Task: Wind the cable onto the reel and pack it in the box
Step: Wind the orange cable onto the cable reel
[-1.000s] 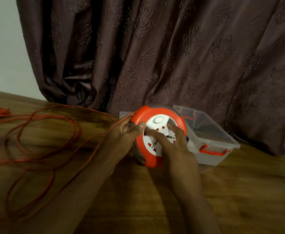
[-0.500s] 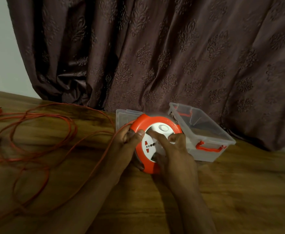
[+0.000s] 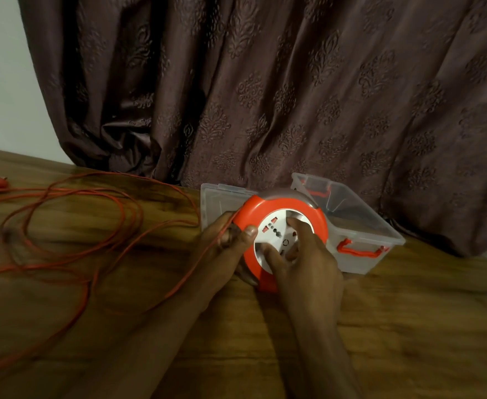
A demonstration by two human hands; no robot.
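Two bare hands hold an orange cable reel (image 3: 282,208) upright on a wooden desk (image 3: 409,326), just in front of an open clear plastic box (image 3: 360,226). The left hand (image 3: 225,249) grips the rim, thumb on the front face, with cable running through its fingers. The right hand (image 3: 303,260) presses curled fingers into the white socket hub. The reel looks rigid and smooth (probably fairly light). Most of the thin, limp orange cable (image 3: 92,226) lies in loose loops at left and may tangle.
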